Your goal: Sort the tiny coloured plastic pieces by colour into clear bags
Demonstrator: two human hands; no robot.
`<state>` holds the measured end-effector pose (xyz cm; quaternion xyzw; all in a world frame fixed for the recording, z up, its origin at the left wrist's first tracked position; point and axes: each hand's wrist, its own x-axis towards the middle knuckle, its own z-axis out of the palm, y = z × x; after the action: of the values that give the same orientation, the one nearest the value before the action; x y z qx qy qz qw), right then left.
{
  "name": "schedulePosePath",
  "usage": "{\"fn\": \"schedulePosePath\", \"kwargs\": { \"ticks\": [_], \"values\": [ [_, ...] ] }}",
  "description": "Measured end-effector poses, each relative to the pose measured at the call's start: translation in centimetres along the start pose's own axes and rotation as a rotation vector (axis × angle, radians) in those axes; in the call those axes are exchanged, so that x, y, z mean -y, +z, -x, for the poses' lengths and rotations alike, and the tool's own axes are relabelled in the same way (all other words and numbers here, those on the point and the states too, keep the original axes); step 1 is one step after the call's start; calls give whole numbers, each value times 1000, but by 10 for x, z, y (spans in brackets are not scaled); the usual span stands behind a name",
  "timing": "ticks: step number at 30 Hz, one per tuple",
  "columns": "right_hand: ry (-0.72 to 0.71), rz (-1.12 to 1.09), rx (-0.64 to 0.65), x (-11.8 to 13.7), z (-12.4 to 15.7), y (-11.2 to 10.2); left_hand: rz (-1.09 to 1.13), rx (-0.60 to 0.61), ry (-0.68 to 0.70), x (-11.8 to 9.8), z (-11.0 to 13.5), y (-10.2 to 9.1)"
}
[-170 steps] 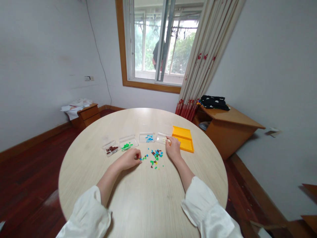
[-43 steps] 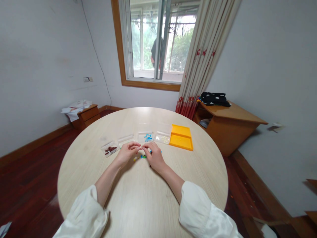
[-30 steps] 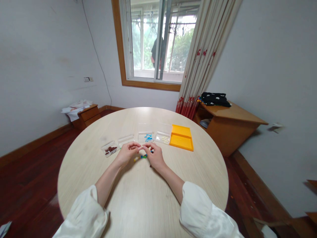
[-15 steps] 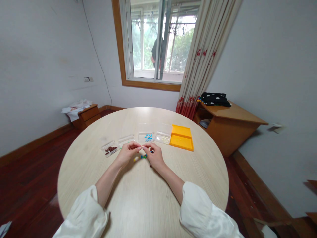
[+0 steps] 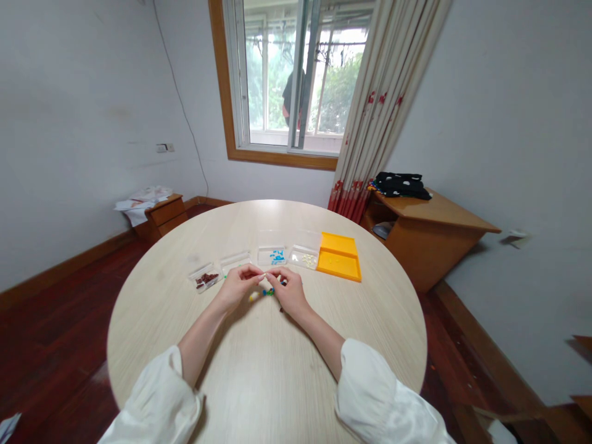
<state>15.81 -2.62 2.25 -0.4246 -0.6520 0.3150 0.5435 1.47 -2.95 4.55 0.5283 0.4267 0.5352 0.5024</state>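
My left hand and my right hand meet above the table, thumbs and fingertips pinched together. Whatever lies between the fingertips is too small to make out. Just below them is a cluster of small green and blue pieces, partly hidden by my right hand, with a yellow piece at its left. A small dark piece lies beneath my right wrist. Behind the hands stand clear boxes: one with brown pieces, one partly covered by my left hand, one with blue pieces, one with cream pieces.
An open yellow case lies right of the clear boxes on the round table. Beyond it, a wooden desk bears folded black cloth. Papers top a low cabinet at the left.
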Motion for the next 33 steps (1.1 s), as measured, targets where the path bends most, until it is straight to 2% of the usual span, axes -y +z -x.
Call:
{"fn": "schedulePosePath", "kwargs": {
  "ticks": [20, 33],
  "values": [
    [-51, 58, -19, 6, 3, -2, 12, -13, -40, -1, 1, 2],
    [-79, 41, -26, 3, 2, -2, -16, -29, -8, 3, -1, 0]
  ]
}}
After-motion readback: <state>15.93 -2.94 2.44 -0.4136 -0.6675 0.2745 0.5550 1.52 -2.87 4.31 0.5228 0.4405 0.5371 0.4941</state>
